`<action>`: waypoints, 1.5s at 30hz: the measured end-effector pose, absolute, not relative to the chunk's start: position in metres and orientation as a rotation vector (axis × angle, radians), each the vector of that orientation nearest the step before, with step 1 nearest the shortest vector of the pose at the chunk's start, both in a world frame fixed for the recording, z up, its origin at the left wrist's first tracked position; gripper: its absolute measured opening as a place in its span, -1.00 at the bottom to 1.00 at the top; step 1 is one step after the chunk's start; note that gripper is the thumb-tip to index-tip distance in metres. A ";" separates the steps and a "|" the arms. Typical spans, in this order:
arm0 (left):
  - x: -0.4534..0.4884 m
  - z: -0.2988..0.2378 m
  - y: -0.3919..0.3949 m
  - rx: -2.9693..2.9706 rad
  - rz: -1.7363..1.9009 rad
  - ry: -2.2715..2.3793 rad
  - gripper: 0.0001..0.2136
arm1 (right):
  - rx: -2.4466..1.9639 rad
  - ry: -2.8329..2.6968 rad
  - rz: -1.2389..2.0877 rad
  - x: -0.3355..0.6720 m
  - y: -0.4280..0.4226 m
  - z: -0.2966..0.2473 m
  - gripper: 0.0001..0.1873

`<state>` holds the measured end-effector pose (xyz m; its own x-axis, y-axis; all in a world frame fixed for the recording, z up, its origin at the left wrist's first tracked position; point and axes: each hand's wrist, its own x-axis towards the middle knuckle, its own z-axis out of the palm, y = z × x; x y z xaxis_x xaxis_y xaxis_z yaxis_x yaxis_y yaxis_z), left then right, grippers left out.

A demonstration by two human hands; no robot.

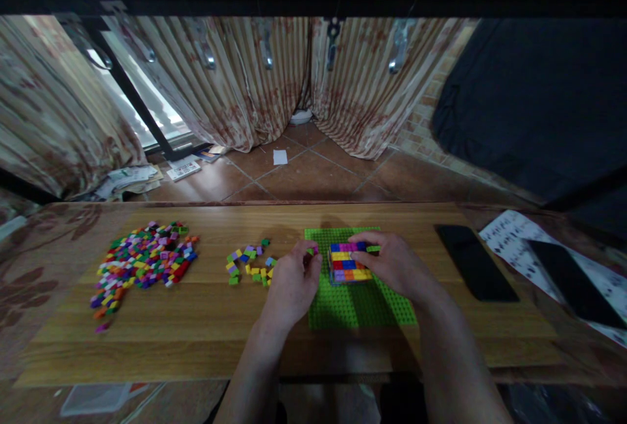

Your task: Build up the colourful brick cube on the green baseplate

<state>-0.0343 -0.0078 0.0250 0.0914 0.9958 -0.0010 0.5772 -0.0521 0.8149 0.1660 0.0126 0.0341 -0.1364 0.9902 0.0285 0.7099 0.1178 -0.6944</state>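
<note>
A green baseplate (360, 303) lies on the wooden table (215, 339) in front of me. On it stands a small block of stacked bricks (349, 264) in purple, blue, yellow, red and orange rows. My left hand (292, 282) is closed in a pinch on a small brick (312, 251) at the block's left edge. My right hand (392, 262) rests against the block's right side, fingers curled over its top far edge and touching a green brick (373, 249).
A large heap of mixed loose bricks (142, 264) lies at the left. A smaller cluster (249, 264) sits just left of my left hand. Two dark phones (475, 262) (575, 280) and a printed sheet (514, 231) lie at the right.
</note>
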 end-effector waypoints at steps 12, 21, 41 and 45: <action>-0.034 0.023 -0.007 1.658 0.928 1.458 -0.82 | -1.533 -1.794 0.946 0.176 0.012 0.024 -0.56; -0.014 0.028 -0.006 1.888 1.052 1.407 -0.82 | -1.455 -1.413 0.780 0.184 0.019 0.012 -0.72; 0.005 0.017 0.012 1.957 0.913 1.407 -0.87 | -1.538 -1.564 0.973 0.171 0.019 0.007 -0.62; 0.004 0.019 0.015 1.967 0.887 1.364 -0.88 | -1.551 -1.594 0.943 0.169 0.019 0.007 -0.61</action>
<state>0.0039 0.0147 0.0187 0.2560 0.9472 0.1933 0.5611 -0.3084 0.7682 0.1687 0.0194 0.0066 -0.0271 0.9996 0.0001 0.4814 0.0131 -0.8764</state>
